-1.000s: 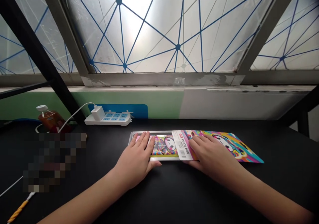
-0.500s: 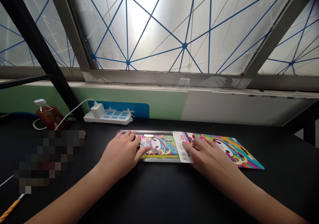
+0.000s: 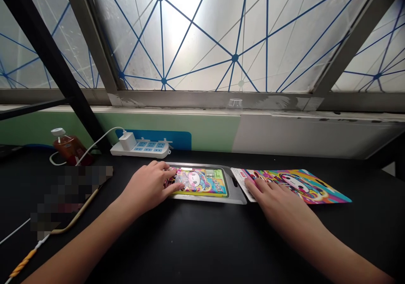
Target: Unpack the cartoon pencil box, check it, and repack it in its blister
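A colourful pencil box in a clear plastic shell [image 3: 202,182] lies flat on the black table [image 3: 202,242]. My left hand [image 3: 148,187] rests on its left end, fingers laid flat over it. To the right lies the colourful printed card insert [image 3: 300,185], fully out of the shell. My right hand [image 3: 278,202] presses flat on the card's left end, fingers stretched out. A narrow gap separates card and shell.
A white power strip [image 3: 142,148] with a plugged charger sits by the wall at the back. A red-brown bottle [image 3: 68,147] stands at the back left. A blurred patch [image 3: 69,195] and cables [image 3: 22,267] lie at the left.
The shell with the pencil box has slid left under my left hand, and the card under my right hand has come fully out of it to the right.
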Available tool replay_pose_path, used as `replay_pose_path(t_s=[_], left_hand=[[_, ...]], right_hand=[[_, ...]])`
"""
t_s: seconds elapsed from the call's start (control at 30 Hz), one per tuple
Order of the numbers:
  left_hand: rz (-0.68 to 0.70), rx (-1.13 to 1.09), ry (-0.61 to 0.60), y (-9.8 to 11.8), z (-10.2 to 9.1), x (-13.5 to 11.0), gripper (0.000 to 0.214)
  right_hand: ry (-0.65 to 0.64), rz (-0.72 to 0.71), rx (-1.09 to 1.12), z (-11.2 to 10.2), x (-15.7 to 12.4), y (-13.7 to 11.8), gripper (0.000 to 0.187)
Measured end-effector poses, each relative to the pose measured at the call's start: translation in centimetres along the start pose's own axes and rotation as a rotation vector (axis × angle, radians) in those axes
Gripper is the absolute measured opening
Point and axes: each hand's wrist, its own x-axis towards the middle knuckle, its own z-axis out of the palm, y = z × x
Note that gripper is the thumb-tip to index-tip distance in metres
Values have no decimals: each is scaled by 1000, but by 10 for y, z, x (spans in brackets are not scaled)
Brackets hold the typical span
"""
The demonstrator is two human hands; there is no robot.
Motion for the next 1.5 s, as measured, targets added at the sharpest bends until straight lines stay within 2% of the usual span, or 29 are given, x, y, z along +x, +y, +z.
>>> replay_pose_path(t_s=[0.1, 0.23, 0.33, 0.43, 0.53, 0.6, 0.73, 0.87, 0.97, 1.07, 1.17, 1.27, 1.37, 1.4, 1.43, 1.5], left_hand=[[5, -50, 31, -5, 2, 0, 43], [34, -119, 4, -13, 6, 2, 47], [82, -206, -27, -17, 10, 3, 46], [118, -322, 11, -15, 16, 5, 44], [167, -412, 35, -10, 21, 7, 43], [205, -466, 43, -5, 24, 8, 44], [243, -566, 75, 0, 29, 9, 43], [228, -617, 95, 0, 31, 9, 35], [221, -651, 97, -1, 31, 9, 33], [215, -695, 115, -2, 32, 9, 33], [196, -744, 162, 0, 34, 8, 30], [175, -769, 200, 1, 35, 8, 27], [171, -752, 199, 1, 34, 7, 26], [176, -741, 191, 1, 33, 6, 26], [181, -733, 183, 1, 31, 6, 26], [202, -685, 150, 2, 27, 3, 30]], right_hand=[[18, -10, -26, -3, -10, 1, 52], [111, -125, -24, -16, -17, -13, 49], [146, -215, 106, -34, -16, -41, 51], [157, -248, 319, -50, -14, -77, 48], [256, -281, 442, -54, -8, -105, 42], [285, -348, 490, -54, 0, -114, 44], [130, -386, 598, -60, 22, -120, 68], [-49, -284, 662, -70, 38, -124, 65], [-136, -241, 713, -70, 42, -126, 65], [-149, -238, 770, -68, 43, -126, 66], [-91, -224, 852, -69, 45, -120, 59], [70, -130, 964, -72, 49, -104, 29], [238, 26, 969, -66, 59, -71, 31], [238, 78, 926, -61, 64, -58, 31], [186, 125, 870, -54, 69, -44, 29], [-44, 147, 800, -37, 79, -18, 32]])
